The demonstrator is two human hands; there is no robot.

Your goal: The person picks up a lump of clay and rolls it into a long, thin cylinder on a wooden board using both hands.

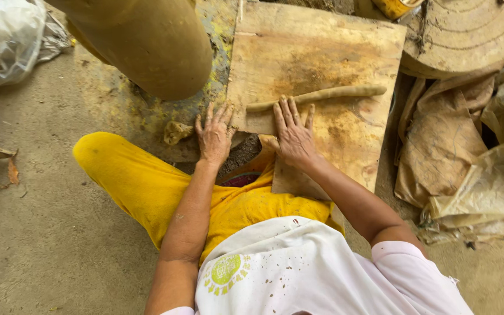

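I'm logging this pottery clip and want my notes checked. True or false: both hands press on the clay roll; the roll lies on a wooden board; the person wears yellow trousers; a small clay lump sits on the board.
1. False: only the right hand touches the clay roll; the left hand rests flat at the board's edge.
2. True: it lies on the wooden board.
3. True: yellow trousers.
4. False: the clay lump lies off the board, left of it.

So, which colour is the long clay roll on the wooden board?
Dull olive-brown; the head view shows the clay roll clearly.
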